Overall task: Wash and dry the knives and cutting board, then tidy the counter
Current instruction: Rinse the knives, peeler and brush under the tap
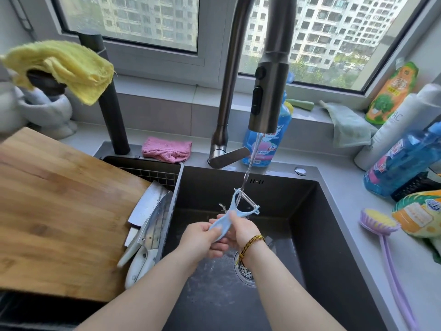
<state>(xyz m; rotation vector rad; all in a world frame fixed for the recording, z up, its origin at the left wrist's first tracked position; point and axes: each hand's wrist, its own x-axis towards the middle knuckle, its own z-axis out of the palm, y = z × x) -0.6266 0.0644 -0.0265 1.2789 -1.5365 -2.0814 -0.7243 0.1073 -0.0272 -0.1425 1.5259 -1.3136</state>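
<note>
Now rinsing peeler (238,211) under tap stream (250,161), over sink (303,223). Gripping handle (220,226) end w/ left hand (202,237), fingers curled round it; pinching neck w/ right hand (241,229). Best to roll blade (249,199) both ways thru water, keep skin off edge, hold low vs splash. Knives (152,216): waiting in rack (152,173) betw. cutting board (59,211) & sink. Can't see right fingertips behind handle; can't tell if blade's clean.
</note>
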